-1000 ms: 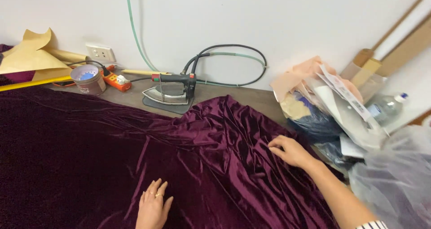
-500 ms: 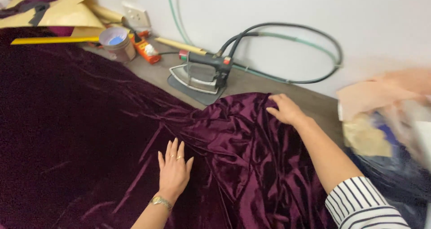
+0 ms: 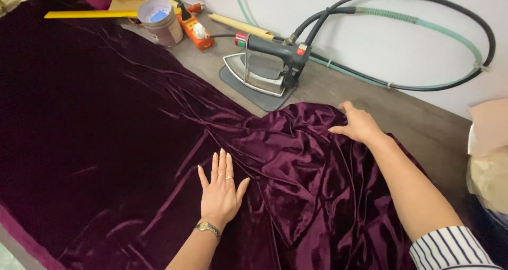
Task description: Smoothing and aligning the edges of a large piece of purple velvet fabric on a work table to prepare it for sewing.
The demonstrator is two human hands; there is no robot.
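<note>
Both hands slid slightly, left hand [image 3: 219,190] flat, fingers apart, right hand [image 3: 359,124] pressing velvet cloth [image 3: 106,132], fingertips hidden

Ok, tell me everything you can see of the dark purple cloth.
The velvet cloth is deep purple with a soft sheen, spread over most of the grey table. Its left part lies fairly flat; its right part is bunched into folds near the iron. A lighter purple edge shows at the lower left. The left hand lies flat on it, fingers spread; the right hand presses on its rumpled far edge.
</note>
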